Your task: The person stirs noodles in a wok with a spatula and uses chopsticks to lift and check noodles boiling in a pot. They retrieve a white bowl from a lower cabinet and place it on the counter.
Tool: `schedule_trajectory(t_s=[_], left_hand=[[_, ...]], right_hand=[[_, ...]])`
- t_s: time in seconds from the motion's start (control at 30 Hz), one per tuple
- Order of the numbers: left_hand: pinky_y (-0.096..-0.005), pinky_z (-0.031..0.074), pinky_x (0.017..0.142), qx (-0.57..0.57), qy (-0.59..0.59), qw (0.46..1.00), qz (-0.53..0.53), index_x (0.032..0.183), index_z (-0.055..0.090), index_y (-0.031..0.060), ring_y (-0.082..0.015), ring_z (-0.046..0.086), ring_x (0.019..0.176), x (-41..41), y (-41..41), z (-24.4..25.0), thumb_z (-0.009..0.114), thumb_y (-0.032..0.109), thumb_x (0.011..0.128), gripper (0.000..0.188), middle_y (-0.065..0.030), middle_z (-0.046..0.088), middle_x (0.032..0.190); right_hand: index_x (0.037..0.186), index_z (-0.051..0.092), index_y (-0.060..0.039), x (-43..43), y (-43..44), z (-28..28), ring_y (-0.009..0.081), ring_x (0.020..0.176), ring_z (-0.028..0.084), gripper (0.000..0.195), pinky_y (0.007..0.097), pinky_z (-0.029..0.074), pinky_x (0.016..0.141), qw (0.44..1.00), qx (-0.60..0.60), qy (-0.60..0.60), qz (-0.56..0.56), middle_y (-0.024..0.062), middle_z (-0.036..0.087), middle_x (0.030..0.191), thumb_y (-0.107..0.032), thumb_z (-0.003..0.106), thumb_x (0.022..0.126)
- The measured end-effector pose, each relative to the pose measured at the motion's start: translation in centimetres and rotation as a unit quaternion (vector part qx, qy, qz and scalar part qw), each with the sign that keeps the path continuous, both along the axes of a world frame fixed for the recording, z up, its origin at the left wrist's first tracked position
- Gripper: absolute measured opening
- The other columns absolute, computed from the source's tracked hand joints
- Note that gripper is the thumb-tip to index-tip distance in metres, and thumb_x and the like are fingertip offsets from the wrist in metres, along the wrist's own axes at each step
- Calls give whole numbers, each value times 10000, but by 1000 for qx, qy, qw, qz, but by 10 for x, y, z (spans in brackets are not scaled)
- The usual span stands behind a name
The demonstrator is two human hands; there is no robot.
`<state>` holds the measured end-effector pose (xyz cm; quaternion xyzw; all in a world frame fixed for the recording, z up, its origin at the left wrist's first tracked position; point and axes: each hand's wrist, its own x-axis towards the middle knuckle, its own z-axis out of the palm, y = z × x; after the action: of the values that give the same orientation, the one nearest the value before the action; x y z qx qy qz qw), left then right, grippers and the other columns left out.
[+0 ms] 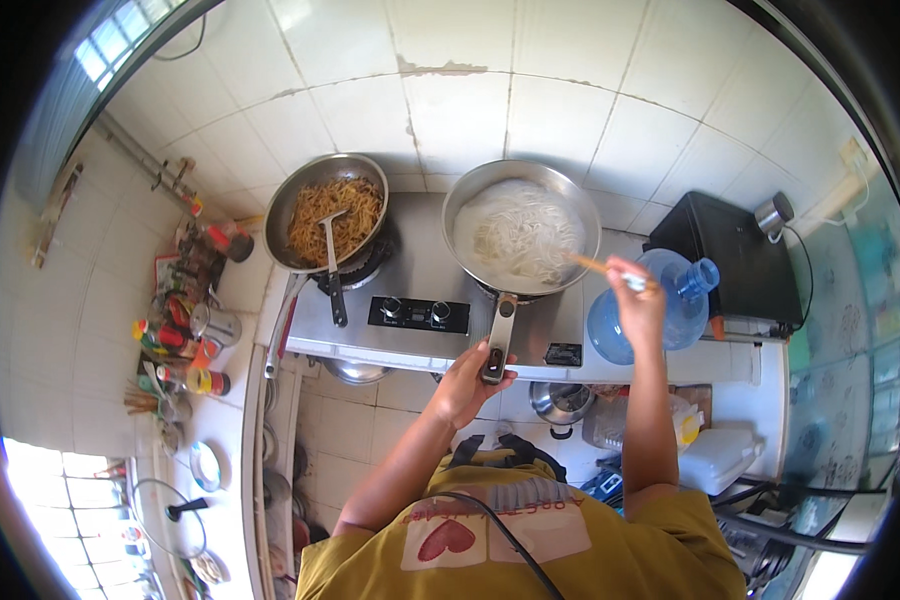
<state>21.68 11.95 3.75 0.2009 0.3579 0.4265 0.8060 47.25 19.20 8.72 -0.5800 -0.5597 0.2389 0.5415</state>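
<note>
My left hand (469,386) grips the handle (501,337) of a steel pan (450,217) on the right burner. Pale noodles (521,232) lie in cloudy liquid inside it. Above the pan's right rim, my right hand (636,296) holds wooden chopsticks (589,262), whose tips reach the noodles. On the left burner stands a steel wok (274,232) with browned shredded food (330,202) in it. A metal spatula (331,255) rests on that food, its black handle hanging over the wok's near rim.
A large blue water bottle (607,322) lies right of the stove beside a black appliance (742,255). Sauce bottles (208,381) and a metal pot (216,324) crowd the left counter, with a glass lid (169,517) nearer me. A steel pot (561,401) sits below the counter's front edge.
</note>
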Motion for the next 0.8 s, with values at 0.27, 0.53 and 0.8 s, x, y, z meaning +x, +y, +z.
schedule_trajectory(t_s=[0.27, 0.53, 0.8], left_hand=[[-300, 475, 766, -51, -25, 998, 27, 1234, 432, 34, -205, 584, 848, -25, -33, -18, 417, 219, 936, 351, -96, 582, 984], [-227, 390, 512, -63, 204, 977, 11, 1046, 561, 16, -114, 462, 566, -107, -62, -125, 430, 83, 871, 228, -13, 474, 664], [-244, 389, 408, -132, 496, 857, -38, 1076, 579, 25, -112, 454, 420, -186, -132, -220, 451, 91, 837, 279, -21, 498, 585]], right_hand=[[942, 650, -25, 1, -42, -49, 167, 848, 586, 137, 258, 455, 758, 996, 92, 5, -9, 94, 631, 943, -22, 623, 807], [1001, 611, -12, -33, -64, -73, 177, 917, 566, 150, 261, 458, 791, 979, 126, 128, -91, 126, 601, 1022, -35, 583, 855], [983, 625, -2, -60, -83, -105, 181, 895, 581, 143, 265, 459, 799, 970, 99, 204, -89, 123, 606, 1028, -14, 578, 849]])
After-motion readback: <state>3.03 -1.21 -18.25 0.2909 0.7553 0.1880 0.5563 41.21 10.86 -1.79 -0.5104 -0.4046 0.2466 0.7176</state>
